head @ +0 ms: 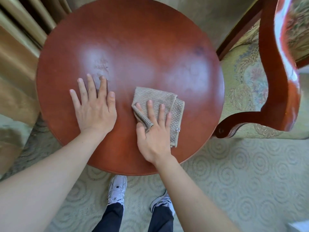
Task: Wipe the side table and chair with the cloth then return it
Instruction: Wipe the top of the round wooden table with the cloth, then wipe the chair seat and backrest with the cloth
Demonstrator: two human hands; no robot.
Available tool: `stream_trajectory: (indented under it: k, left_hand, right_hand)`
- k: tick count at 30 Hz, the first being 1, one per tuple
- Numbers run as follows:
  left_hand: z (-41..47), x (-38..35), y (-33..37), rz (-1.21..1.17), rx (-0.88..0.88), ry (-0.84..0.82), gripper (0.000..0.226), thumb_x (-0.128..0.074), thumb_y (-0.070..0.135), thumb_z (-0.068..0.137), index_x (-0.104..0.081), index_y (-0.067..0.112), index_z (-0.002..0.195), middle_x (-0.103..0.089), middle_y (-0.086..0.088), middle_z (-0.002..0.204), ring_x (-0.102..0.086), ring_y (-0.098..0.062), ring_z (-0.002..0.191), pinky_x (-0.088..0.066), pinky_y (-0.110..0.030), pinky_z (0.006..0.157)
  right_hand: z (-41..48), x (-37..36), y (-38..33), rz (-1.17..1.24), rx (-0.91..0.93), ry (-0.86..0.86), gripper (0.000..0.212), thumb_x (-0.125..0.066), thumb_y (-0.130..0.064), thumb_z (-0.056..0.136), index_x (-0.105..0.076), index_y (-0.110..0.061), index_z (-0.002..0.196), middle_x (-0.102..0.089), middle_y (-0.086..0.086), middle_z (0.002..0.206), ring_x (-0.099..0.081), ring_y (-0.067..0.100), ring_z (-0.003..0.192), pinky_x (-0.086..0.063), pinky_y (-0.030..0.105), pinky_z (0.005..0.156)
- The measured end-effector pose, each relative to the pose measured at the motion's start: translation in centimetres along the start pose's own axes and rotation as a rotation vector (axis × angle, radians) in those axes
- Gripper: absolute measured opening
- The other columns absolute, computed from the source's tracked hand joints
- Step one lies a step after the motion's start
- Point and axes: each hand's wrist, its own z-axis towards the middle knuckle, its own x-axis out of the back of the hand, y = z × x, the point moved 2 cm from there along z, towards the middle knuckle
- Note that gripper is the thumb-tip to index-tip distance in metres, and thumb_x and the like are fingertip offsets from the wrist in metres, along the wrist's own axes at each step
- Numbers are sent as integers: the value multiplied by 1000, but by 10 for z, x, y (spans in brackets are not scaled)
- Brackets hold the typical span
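The round reddish-brown side table fills the middle of the view. A folded beige ribbed cloth lies on its near right part. My right hand presses flat on the cloth, with a fold of it pinched between thumb and forefinger. My left hand rests flat on the bare tabletop to the left of the cloth, fingers spread, holding nothing. The chair, with a glossy red wooden arm and floral seat, stands right of the table.
Gold-brown curtains hang at the left behind the table. A pale patterned carpet covers the floor. My two feet in white sneakers stand just below the table's near edge.
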Motion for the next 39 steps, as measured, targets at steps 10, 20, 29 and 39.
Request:
stream_trajectory:
  k: [10, 20, 29, 39]
  left_hand:
    - [-31, 33, 51, -214, -17, -120, 78, 5, 57, 97, -30, 22, 158, -15, -13, 169, -3, -27, 157, 4, -54, 125]
    - [-103, 77, 302, -592, -399, -207, 81, -6, 75, 92, -16, 34, 160, -7, 7, 170, -4, -13, 157, -12, -48, 124]
    - [-140, 60, 436, -389, -337, -149, 76, -18, 63, 100, -2, 22, 162, 7, -8, 171, 0, -26, 157, -14, -49, 126]
    - [-148, 16, 469, 8, -392, 108, 77, -18, 63, 100, -28, 14, 158, 1, -22, 169, 4, -35, 156, 2, -58, 124]
  right_hand:
    - [-28, 140, 39, 1907, -478, -12, 51, -38, -41, 95, -72, -7, 113, -71, 19, 115, -69, 37, 102, -51, 52, 96]
    - [-130, 282, 152, 2004, -207, 29, 81, -32, -69, 96, -41, -8, 148, -41, 20, 153, -37, 41, 141, -23, 59, 117]
    - [-179, 350, 278, 2110, -199, 46, 78, -36, -66, 98, -38, -7, 149, -33, 20, 157, -27, 42, 145, -4, 60, 119]
    - [-122, 365, 377, 2084, -329, 73, 77, -34, -69, 96, -50, -9, 143, -44, 17, 152, -38, 39, 141, -14, 59, 118]
